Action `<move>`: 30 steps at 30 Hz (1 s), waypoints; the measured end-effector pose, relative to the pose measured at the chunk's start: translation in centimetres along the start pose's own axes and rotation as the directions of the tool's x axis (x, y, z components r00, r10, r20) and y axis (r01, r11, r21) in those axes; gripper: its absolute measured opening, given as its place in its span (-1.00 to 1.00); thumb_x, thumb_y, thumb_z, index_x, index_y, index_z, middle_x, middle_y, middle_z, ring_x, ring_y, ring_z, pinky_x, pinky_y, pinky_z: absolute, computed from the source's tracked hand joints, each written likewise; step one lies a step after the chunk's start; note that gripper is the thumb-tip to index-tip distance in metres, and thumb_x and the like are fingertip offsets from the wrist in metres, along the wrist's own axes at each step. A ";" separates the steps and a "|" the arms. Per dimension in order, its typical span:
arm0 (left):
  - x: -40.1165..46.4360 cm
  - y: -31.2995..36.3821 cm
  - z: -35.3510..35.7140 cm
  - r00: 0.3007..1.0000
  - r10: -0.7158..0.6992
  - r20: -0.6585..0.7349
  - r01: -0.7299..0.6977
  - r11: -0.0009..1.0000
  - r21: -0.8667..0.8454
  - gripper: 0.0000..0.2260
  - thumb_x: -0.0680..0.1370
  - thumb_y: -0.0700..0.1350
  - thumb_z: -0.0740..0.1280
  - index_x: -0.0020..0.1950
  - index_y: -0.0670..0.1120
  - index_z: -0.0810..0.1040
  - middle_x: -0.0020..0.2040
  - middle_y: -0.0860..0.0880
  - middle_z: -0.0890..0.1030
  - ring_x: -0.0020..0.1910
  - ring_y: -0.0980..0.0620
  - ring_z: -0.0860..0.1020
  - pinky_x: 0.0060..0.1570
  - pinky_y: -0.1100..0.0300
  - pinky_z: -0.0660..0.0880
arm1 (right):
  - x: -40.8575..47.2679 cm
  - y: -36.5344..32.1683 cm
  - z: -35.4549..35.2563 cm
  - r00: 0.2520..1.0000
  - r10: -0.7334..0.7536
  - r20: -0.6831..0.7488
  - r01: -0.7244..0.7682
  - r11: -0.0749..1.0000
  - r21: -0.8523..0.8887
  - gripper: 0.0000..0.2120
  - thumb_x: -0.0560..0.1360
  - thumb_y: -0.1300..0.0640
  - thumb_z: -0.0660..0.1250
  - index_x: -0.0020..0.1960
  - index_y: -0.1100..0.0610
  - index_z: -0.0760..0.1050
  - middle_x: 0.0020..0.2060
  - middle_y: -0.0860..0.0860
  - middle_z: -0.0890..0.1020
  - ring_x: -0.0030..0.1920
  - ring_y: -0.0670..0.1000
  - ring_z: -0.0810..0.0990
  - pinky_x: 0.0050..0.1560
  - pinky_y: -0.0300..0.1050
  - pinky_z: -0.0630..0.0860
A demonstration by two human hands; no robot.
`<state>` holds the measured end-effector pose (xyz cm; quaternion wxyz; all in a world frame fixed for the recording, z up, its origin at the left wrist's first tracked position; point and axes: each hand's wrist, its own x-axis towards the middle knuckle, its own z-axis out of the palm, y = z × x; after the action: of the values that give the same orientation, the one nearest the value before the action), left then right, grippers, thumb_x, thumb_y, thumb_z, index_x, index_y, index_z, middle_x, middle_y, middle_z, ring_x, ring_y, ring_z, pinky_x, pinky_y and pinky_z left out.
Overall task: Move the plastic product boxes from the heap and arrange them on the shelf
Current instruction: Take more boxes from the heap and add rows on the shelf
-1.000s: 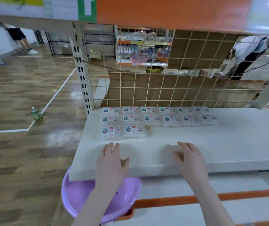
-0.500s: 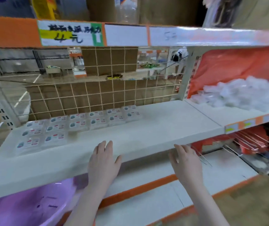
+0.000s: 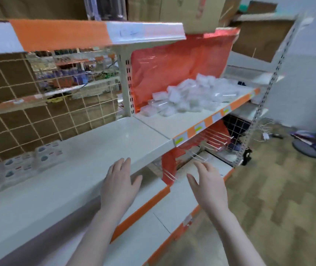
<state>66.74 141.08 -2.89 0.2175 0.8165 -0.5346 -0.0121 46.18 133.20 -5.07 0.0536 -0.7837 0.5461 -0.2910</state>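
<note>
Left hand (image 3: 119, 184) flat, fingers straight, over front edge of white shelf (image 3: 99, 150), holding nothing. Right hand (image 3: 208, 186) spread wide, empty, just off the shelf edge. Arranged boxes (image 3: 19, 166) sit in rows at the shelf's far left, blurred. Heap (image 3: 188, 96) lies farther right on the adjoining shelf, against an orange sheet (image 3: 178, 68), probably plastic.

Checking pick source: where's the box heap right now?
Head view, upper right: the heap lies on the right-hand shelf in front of the orange sheet, beyond both empty hands.
</note>
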 end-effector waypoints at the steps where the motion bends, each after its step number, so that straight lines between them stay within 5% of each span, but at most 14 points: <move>1: 1.1 1.0 0.7 1.000 0.019 0.006 -0.019 1.000 -0.003 -0.47 0.58 0.09 0.19 0.50 -0.06 0.18 0.49 -0.01 0.23 0.46 0.00 0.17 0.39 0.12 0.20 | 0.9 0.9 0.1 1.000 0.011 -0.004 -0.011 1.000 -0.003 -0.69 0.51 0.07 0.33 0.20 0.18 0.50 0.07 0.11 0.57 0.06 0.15 0.51 0.02 -0.03 0.41; 12: 17.9 10.7 8.8 0.995 0.093 -0.023 -0.095 0.992 -0.079 -0.45 0.56 0.08 0.25 0.49 -0.10 0.23 0.46 -0.04 0.28 0.44 -0.01 0.19 0.35 0.17 0.15 | 17.0 11.4 2.4 0.995 0.090 -0.041 -0.092 0.994 -0.051 -0.63 0.54 0.05 0.24 0.31 0.15 0.42 0.21 0.05 0.49 0.22 0.06 0.41 0.15 -0.14 0.32; 21: 27.5 18.4 12.6 0.988 0.155 -0.024 -0.156 0.986 -0.052 -0.46 0.57 0.09 0.22 0.49 -0.07 0.21 0.49 -0.01 0.23 0.46 0.01 0.14 0.34 0.13 0.18 | 27.6 19.1 2.0 0.985 0.144 -0.092 -0.146 0.989 -0.010 -0.70 0.51 0.08 0.28 0.21 0.16 0.49 0.03 0.08 0.55 0.06 0.10 0.48 0.02 -0.08 0.40; 30: 33.0 25.9 18.4 0.992 -0.046 -0.114 0.047 0.999 0.008 -0.44 0.57 0.08 0.23 0.50 -0.10 0.20 0.49 -0.06 0.22 0.47 -0.03 0.12 0.38 0.15 0.11 | 38.9 29.5 3.9 0.999 -0.010 0.041 0.008 0.998 0.064 -0.60 0.53 0.10 0.28 0.33 0.21 0.43 0.21 0.16 0.50 0.22 0.15 0.43 0.15 -0.04 0.32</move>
<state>53.72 97.14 -2.96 0.2428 0.8294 -0.5021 0.0322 32.94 86.06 -4.74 0.0886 -0.7899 0.5317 -0.2924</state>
